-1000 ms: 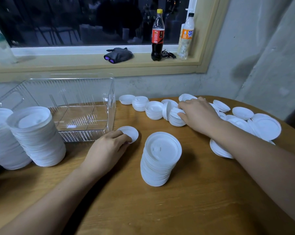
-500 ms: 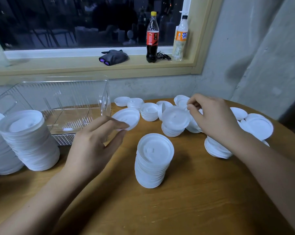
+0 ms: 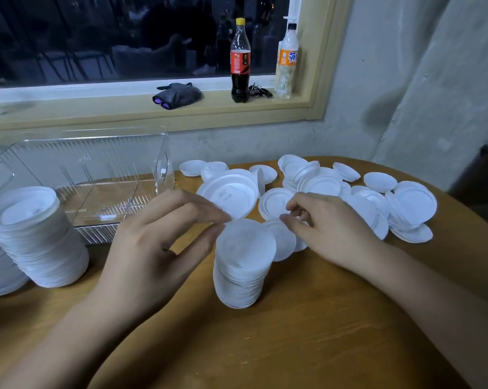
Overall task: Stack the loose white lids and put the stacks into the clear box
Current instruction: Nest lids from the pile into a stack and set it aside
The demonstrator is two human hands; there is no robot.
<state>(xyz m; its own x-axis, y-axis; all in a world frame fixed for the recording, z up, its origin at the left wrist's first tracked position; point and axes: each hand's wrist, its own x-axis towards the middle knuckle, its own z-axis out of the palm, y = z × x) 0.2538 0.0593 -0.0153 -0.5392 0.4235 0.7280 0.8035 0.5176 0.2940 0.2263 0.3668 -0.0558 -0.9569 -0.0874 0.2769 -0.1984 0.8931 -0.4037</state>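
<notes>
My left hand (image 3: 158, 248) pinches one white lid (image 3: 231, 196) by its rim, tilted up above the short stack of lids (image 3: 241, 265) at the table's middle. My right hand (image 3: 329, 231) holds a small bunch of lids (image 3: 275, 203) just right of that stack, fingers curled at the rim. Loose white lids (image 3: 380, 182) lie scattered behind and to the right. The clear box (image 3: 91, 175) stands empty at the back left. Two tall lid stacks (image 3: 38, 234) stand in front of it at the left edge.
The round wooden table (image 3: 293, 332) ends against a grey wall. On the window sill stand a cola bottle (image 3: 240, 60), an orange-label bottle (image 3: 287, 60), keys and a dark pouch (image 3: 178, 95).
Both hands have come in toward the middle stack. The left hand has carried its lid to the right and the right hand has brought its lids to the left, close above the stack.
</notes>
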